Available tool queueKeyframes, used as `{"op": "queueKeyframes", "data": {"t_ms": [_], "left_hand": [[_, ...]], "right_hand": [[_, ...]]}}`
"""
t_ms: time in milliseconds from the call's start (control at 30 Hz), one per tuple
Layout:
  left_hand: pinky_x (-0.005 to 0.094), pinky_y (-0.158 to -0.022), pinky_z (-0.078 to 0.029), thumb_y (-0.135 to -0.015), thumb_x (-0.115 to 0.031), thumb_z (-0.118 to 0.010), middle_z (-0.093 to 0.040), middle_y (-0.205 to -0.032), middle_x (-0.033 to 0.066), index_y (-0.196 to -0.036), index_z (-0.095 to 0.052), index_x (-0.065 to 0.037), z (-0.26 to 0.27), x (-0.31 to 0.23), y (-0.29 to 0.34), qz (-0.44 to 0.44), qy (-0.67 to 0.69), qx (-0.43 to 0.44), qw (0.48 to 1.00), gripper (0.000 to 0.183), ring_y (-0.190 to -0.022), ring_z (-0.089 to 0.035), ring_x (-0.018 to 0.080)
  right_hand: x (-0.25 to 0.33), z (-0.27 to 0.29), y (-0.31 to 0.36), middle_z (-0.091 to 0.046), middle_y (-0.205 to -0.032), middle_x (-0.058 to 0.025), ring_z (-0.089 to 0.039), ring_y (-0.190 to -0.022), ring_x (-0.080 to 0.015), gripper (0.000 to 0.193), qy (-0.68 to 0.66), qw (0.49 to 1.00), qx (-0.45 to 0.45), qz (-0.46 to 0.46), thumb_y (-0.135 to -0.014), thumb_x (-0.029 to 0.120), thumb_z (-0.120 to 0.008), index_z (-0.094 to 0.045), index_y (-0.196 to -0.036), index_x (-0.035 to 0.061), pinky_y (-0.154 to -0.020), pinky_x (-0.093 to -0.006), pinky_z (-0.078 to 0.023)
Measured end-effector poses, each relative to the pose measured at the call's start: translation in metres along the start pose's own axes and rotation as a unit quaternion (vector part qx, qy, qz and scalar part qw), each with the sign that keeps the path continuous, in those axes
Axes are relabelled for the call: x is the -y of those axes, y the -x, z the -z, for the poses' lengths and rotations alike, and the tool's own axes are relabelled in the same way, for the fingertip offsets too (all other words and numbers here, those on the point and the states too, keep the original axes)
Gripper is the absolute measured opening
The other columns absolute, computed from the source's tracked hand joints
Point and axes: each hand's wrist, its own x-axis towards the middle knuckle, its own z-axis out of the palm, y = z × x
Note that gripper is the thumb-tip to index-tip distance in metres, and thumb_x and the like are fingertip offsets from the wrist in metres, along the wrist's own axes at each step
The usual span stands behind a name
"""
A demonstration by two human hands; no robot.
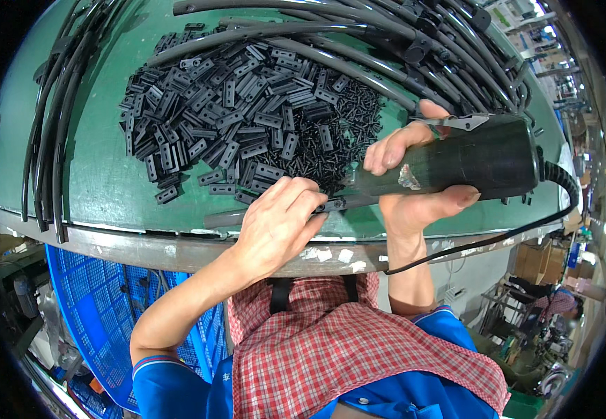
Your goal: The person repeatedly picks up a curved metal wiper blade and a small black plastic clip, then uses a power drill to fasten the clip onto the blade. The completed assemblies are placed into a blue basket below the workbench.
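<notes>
My left hand (275, 227) is closed on a dark grey tube (225, 219) lying along the table's near edge. Its fingertips press by a small black fitting (335, 204) on that tube. My right hand (418, 209) grips a corded electric screwdriver (481, 157), a thick dark cylinder with a metal lever on top. The driver lies nearly level, its clear nose end pointing left, close above the tube and the screws. Just beyond my left hand spreads a heap of black two-holed plastic blocks (198, 108), with a pile of small dark screws (359, 112) at its right.
Bent dark tubes (449, 66) are stacked at the far right, and more tubes (55, 133) lie at the left of the green table (100, 126). A black cord (498, 241) loops from the driver over the table edge. Below left stands a blue plastic basket (100, 314).
</notes>
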Motion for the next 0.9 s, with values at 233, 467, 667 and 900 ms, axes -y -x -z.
{"op": "queueKeyframes", "data": {"t_ms": [233,467,667,900], "left_hand": [[0.0364,-0.079,-0.049,-0.075,-0.012,-0.073,-0.058,-0.104,0.0142,-0.11,-0.061,-0.002,0.0,-0.003,-0.001,0.071,0.062,-0.08,0.992,0.039,-0.093,-0.058,0.0289],[0.0352,-0.077,-0.048,-0.075,-0.009,-0.068,-0.061,-0.1,0.009,-0.106,-0.068,-0.007,0.002,0.0,-0.001,0.043,0.076,-0.04,0.995,0.031,-0.09,-0.057,0.0252],[0.0354,-0.075,-0.048,-0.076,-0.005,-0.066,-0.065,-0.093,0.0111,-0.096,-0.066,-0.001,0.001,-0.005,-0.004,0.079,0.077,-0.068,0.992,0.02,-0.086,-0.059,0.0263],[0.0355,-0.074,-0.048,-0.078,-0.005,-0.065,-0.066,-0.09,0.0127,-0.094,-0.065,0.002,0.001,-0.004,-0.004,0.079,0.074,-0.073,0.991,0.018,-0.083,-0.06,0.0278]], "right_hand": [[0.044,0.0,-0.003,-0.049,-0.071,-0.0042,-0.047,-0.062,-0.0153,0.093,-0.227,0.971,0.03,0.063,-0.077,0.071,-0.057,-0.041,-0.135,0.0008,-0.056,-0.0316,-0.039],[0.046,-0.006,0.004,-0.051,-0.074,-0.0072,-0.05,-0.055,-0.0179,0.103,-0.247,0.967,0.001,0.07,-0.075,0.083,-0.041,-0.034,-0.141,0.0045,-0.051,-0.0342,-0.044],[0.043,-0.006,0.006,-0.05,-0.073,-0.0067,-0.049,-0.057,-0.0183,0.104,-0.225,0.968,-0.035,0.102,-0.074,0.084,-0.041,-0.033,-0.141,0.0045,-0.052,-0.0353,-0.044],[0.043,-0.007,0.004,-0.05,-0.074,-0.007,-0.05,-0.057,-0.0188,0.104,-0.246,0.964,-0.043,0.091,-0.074,0.083,-0.044,-0.033,-0.14,0.0041,-0.053,-0.0361,-0.044]]}}
